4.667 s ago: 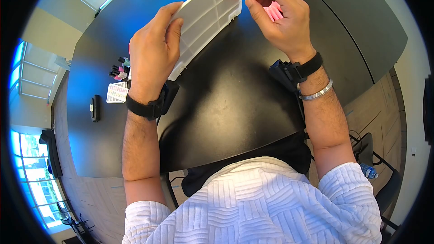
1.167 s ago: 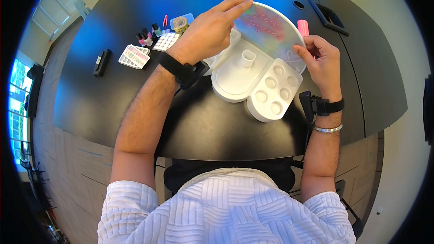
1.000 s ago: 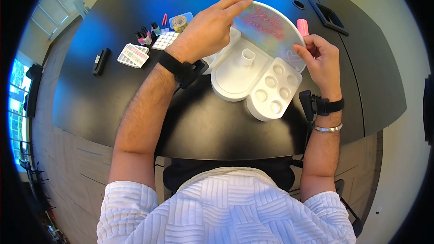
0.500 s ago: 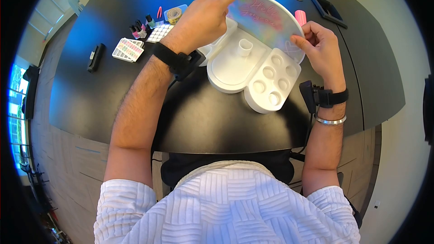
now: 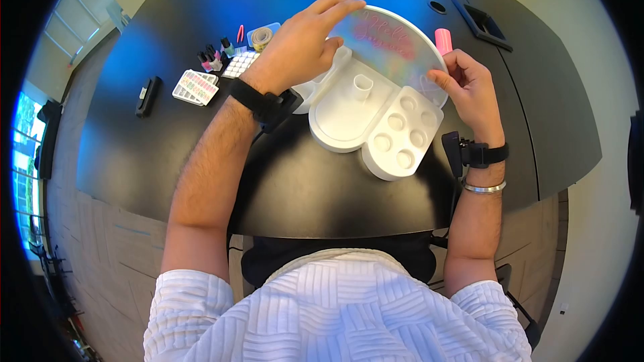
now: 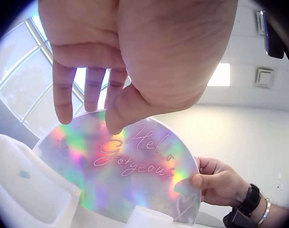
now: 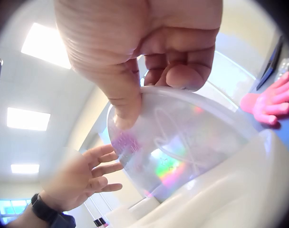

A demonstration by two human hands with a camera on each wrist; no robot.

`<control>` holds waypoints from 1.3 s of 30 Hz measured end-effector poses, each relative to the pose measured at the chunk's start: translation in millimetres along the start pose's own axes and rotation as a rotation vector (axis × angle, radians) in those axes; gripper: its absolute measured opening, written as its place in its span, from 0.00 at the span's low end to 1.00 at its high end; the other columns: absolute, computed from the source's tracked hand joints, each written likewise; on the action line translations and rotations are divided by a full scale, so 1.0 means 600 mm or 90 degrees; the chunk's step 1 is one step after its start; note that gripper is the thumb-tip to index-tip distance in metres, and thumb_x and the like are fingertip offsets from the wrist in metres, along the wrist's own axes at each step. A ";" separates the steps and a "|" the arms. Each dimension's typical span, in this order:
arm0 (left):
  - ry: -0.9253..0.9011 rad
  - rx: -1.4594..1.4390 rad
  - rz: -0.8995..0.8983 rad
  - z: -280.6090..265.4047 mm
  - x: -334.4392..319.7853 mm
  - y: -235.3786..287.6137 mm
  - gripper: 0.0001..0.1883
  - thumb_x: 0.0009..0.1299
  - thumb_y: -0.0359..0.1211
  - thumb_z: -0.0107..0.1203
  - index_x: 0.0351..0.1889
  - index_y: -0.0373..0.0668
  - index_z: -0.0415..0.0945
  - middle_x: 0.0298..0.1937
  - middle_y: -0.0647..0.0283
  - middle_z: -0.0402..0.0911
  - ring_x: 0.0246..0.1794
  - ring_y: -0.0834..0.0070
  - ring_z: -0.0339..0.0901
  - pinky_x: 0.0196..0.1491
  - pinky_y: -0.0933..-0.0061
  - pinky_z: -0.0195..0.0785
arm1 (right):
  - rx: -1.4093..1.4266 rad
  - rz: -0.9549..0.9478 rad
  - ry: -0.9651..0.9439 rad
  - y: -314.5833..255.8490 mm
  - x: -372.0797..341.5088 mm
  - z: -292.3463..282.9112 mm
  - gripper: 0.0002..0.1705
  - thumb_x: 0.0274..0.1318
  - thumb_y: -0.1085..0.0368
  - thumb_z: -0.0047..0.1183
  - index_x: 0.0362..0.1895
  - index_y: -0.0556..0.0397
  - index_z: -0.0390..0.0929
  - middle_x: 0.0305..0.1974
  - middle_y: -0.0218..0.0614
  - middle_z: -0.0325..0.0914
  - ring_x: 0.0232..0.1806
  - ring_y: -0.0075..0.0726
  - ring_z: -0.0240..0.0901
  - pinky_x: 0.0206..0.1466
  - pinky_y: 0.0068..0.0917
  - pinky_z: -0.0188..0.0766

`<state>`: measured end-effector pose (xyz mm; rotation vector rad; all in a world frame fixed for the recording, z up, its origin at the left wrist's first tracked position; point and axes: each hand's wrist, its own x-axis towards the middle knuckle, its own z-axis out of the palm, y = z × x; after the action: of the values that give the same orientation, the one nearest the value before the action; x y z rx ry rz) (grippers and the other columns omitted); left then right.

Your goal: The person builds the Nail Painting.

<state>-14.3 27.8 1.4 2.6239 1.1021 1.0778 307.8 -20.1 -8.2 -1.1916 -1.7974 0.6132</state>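
A half-round iridescent panel (image 5: 386,40) lettered "Hello Gorgeous" stands along the back of a white organizer base (image 5: 349,121). The base has round wells and a short upright tube (image 5: 363,86). My right hand (image 5: 471,87) pinches the panel's right edge, thumb in front and curled fingers behind, as the right wrist view shows. At the top left edge is my left hand (image 5: 298,43), its fingers extended and the thumb apart from them. In the left wrist view those fingertips overlap the panel's rim. The base's left part is partly hidden by the left hand.
A pink model hand (image 7: 273,102) lies beyond the right hand. On the left stand nail polish bottles (image 5: 209,60), a tape roll (image 5: 261,38), pink tweezers (image 5: 240,32), nail tip cases (image 5: 196,87) and a black case (image 5: 148,97). A dark tray (image 5: 483,23) sits at the back right.
Earliest, the left hand held the panel up, its ribbed back showing; now it stands at the base with lettering facing me. Since half a second ago, the left thumb has spread away from the fingers.
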 end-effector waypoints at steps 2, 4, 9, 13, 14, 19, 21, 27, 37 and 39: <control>0.002 -0.005 0.003 0.002 -0.001 -0.007 0.33 0.77 0.23 0.61 0.80 0.51 0.71 0.74 0.59 0.78 0.67 0.53 0.82 0.67 0.57 0.80 | -0.031 -0.030 0.011 0.008 0.001 0.001 0.09 0.64 0.68 0.73 0.40 0.57 0.85 0.29 0.26 0.81 0.31 0.18 0.73 0.37 0.23 0.71; -0.007 0.003 -0.013 0.001 -0.005 -0.011 0.34 0.77 0.24 0.62 0.81 0.51 0.70 0.75 0.58 0.77 0.67 0.53 0.82 0.66 0.58 0.81 | -0.063 -0.058 0.024 0.005 0.001 -0.001 0.10 0.63 0.68 0.74 0.41 0.57 0.84 0.29 0.27 0.80 0.30 0.20 0.72 0.36 0.24 0.71; -0.026 0.030 -0.023 -0.002 -0.012 -0.047 0.35 0.76 0.30 0.66 0.81 0.49 0.69 0.72 0.57 0.78 0.63 0.56 0.84 0.65 0.59 0.80 | -0.242 -0.026 -0.047 0.019 -0.002 -0.008 0.18 0.56 0.62 0.78 0.43 0.59 0.86 0.28 0.35 0.81 0.29 0.30 0.73 0.36 0.31 0.71; -0.080 0.022 -0.097 -0.010 -0.008 -0.051 0.25 0.78 0.32 0.66 0.71 0.42 0.74 0.63 0.55 0.82 0.51 0.59 0.86 0.57 0.58 0.80 | -0.316 -0.054 -0.031 0.025 -0.002 -0.025 0.20 0.57 0.58 0.78 0.44 0.60 0.87 0.28 0.36 0.82 0.28 0.28 0.74 0.34 0.31 0.70; -0.084 0.027 -0.107 -0.011 -0.007 -0.051 0.20 0.79 0.33 0.65 0.66 0.39 0.77 0.57 0.54 0.84 0.47 0.59 0.86 0.53 0.57 0.79 | -0.280 -0.029 -0.017 0.028 -0.001 -0.028 0.19 0.59 0.58 0.78 0.44 0.60 0.88 0.28 0.36 0.82 0.27 0.27 0.75 0.33 0.30 0.71; -0.054 0.047 -0.144 -0.008 -0.004 -0.055 0.12 0.81 0.35 0.63 0.50 0.36 0.78 0.40 0.48 0.86 0.40 0.49 0.84 0.45 0.53 0.75 | -0.151 0.062 0.081 0.049 0.005 -0.035 0.18 0.62 0.57 0.75 0.44 0.60 0.89 0.28 0.36 0.85 0.26 0.25 0.78 0.33 0.29 0.74; -0.040 0.061 -0.172 -0.009 -0.004 -0.056 0.12 0.81 0.36 0.63 0.47 0.35 0.77 0.35 0.46 0.86 0.38 0.45 0.83 0.43 0.51 0.74 | -0.205 0.067 0.146 0.068 0.008 -0.044 0.17 0.64 0.57 0.74 0.45 0.59 0.89 0.29 0.36 0.86 0.29 0.27 0.81 0.36 0.29 0.78; -0.005 0.133 -0.211 -0.022 -0.004 -0.056 0.11 0.81 0.36 0.62 0.45 0.36 0.78 0.36 0.44 0.86 0.39 0.39 0.84 0.43 0.46 0.75 | -0.349 0.131 0.157 0.117 0.006 -0.061 0.16 0.58 0.61 0.76 0.45 0.57 0.90 0.33 0.42 0.89 0.33 0.40 0.88 0.42 0.35 0.83; 0.016 0.177 -0.239 -0.031 -0.007 -0.076 0.11 0.80 0.36 0.63 0.48 0.39 0.77 0.40 0.47 0.89 0.41 0.41 0.86 0.45 0.46 0.78 | -0.441 0.215 0.083 0.127 -0.001 -0.047 0.24 0.52 0.52 0.81 0.46 0.54 0.89 0.39 0.47 0.91 0.44 0.52 0.90 0.51 0.45 0.84; 0.027 0.178 -0.222 -0.033 -0.008 -0.078 0.11 0.79 0.36 0.64 0.49 0.39 0.77 0.42 0.49 0.90 0.40 0.45 0.87 0.45 0.48 0.79 | -0.468 0.250 0.050 0.121 0.000 -0.043 0.26 0.51 0.51 0.82 0.47 0.53 0.89 0.40 0.48 0.91 0.45 0.55 0.90 0.50 0.47 0.84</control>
<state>-56.9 55.3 -2.6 2.4679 1.7512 0.9669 364.7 8.9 -51.7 -2.0588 -1.7818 0.0893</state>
